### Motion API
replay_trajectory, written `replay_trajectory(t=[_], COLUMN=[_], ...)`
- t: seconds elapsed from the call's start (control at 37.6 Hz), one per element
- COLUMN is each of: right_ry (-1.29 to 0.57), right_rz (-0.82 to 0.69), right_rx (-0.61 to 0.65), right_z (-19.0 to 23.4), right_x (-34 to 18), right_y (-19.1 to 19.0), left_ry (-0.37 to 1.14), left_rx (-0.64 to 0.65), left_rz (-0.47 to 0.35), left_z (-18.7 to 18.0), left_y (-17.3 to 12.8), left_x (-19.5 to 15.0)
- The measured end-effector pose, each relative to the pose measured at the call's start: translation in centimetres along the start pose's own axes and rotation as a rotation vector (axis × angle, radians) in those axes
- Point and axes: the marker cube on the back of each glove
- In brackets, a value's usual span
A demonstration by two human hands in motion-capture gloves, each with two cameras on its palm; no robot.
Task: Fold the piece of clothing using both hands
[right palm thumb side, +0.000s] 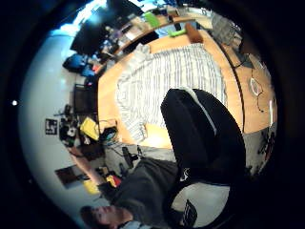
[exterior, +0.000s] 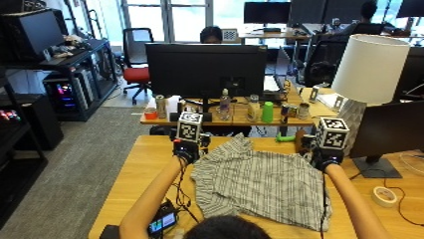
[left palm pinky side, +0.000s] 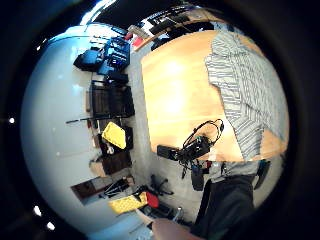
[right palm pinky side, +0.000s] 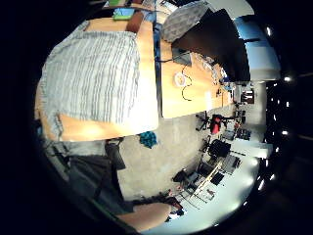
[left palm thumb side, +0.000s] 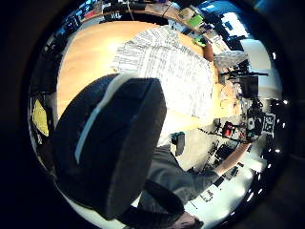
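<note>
A grey and white striped shirt [exterior: 262, 184] lies spread on the wooden table [exterior: 142, 164], its collar end toward the far edge. My left hand [exterior: 187, 152] is raised above the shirt's far left corner, and my right hand [exterior: 326, 159] above its far right corner. Neither hand holds anything. The palm views look down from a height at the shirt [left palm pinky side: 247, 95] [right palm pinky side: 90, 78], which is flat with a few wrinkles. A black gloved thumb covers part of the left thumb side view [left palm thumb side: 114, 143], and another covers part of the right thumb side view [right palm thumb side: 205, 138].
A large monitor [exterior: 205, 62] and bottles [exterior: 267, 112] stand on the desk beyond the table. A white lamp [exterior: 368, 64] is at the far right, and a tape roll [exterior: 383, 196] lies to the right. A small screen device [exterior: 162, 221] sits at the near left edge.
</note>
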Motion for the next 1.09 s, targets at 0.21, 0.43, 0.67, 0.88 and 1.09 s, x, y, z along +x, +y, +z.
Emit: replay_trajectory(t=[0.21,0.43,0.67,0.88,1.09], right_ry=[-0.004,-0.004,-0.016,-0.031,0.000], right_rz=[-0.014,-0.004,-0.036,-0.067,-0.081], right_rx=[0.007,-0.005,-0.018,-0.016,-0.093], right_z=[-0.2,-0.4,0.0,-0.5,1.5], right_x=[-0.1,0.4,-0.1,-0.9,-0.3], right_y=[1.4,2.2,1.4,3.3,3.3], left_ry=[-0.019,-0.038,-0.015,0.012,0.027], left_rx=[-0.011,-0.025,-0.026,-0.075,-0.028], left_rz=[0.006,0.010,0.014,0.055,0.153], left_z=[0.4,0.7,1.7,3.1,4.7], left_y=[0.4,0.2,-0.2,0.2,0.2], left_x=[0.5,0.7,0.6,1.0,2.6])
